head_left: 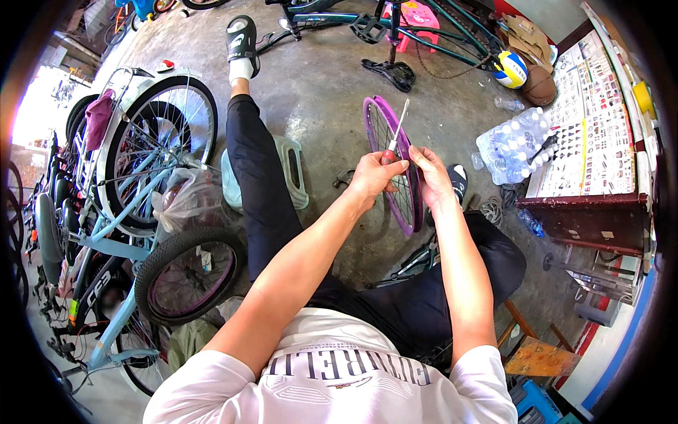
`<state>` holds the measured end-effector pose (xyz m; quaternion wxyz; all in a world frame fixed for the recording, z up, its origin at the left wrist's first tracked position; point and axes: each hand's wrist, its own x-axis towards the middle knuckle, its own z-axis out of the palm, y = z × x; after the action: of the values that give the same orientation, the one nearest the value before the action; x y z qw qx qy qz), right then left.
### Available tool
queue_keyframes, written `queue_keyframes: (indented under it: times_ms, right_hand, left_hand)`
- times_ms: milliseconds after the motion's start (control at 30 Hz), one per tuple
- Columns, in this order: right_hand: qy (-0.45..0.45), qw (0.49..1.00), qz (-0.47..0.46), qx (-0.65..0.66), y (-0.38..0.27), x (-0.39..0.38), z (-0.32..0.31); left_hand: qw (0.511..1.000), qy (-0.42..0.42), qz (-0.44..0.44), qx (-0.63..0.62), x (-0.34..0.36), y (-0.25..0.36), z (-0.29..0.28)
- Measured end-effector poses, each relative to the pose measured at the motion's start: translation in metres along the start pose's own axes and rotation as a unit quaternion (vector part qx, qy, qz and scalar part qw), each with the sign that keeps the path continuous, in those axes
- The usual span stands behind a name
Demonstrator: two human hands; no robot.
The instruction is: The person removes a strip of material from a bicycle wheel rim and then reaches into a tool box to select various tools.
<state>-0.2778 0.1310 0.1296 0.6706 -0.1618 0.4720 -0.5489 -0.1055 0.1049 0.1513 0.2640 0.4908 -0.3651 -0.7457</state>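
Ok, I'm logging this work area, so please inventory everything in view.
Spoked wheel: 1, purple, centre
Screwdriver: 1, red-handled, centre
Tyred wheel: 1, black and purple, left
Bicycles: several, nearest light blue, left
Upturned bicycle: 1, dark, top
Stool: 1, pink, top
Step stool: 1, pale green, left of centre
Volleyball: 1, white, blue, yellow, upper right
Basketball: 1, brown, beside it
Bottles: many, clear, right
Table: 1, dark red, right
Cardboard: uncounted, brown, upper right
Plastic bag: 1, clear, left
Other clutter: too crowded to count
Shirt: 1, white, bottom
Trousers: 1 pair, black, centre
Sandals: 2, black, on the feet
Left hand: 1, bare, on screwdriver
Right hand: 1, bare, at wheel rim
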Motion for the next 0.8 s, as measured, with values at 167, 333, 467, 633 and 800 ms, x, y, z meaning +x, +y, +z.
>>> queue_keyframes:
  times_ms: [167,333,467,633,800]
  right_hand:
    - [0.010,1.000,-0.002,-0.008,-0.005,-0.009,0.011]
    - [0.022,0.979,-0.084,-0.184,0.003,-0.026,0.020]
    - [0.024,0.993,-0.099,-0.065,0.015,-0.024,0.011]
    - [-0.030,0.997,-0.072,-0.001,0.020,-0.001,-0.007]
    - [-0.021,0.997,-0.075,0.000,0.016,0.004,0.000]
  left_hand:
    - [1.000,0.001,0.013,0.009,0.001,0.004,-0.001]
    - [0.999,-0.007,0.024,0.022,0.009,0.000,-0.005]
    - [0.999,-0.005,0.028,0.026,0.010,-0.002,0.002]
    - [0.999,-0.004,0.035,0.020,0.019,0.003,-0.002]
    - [0.998,0.013,0.039,0.049,0.026,0.007,-0.004]
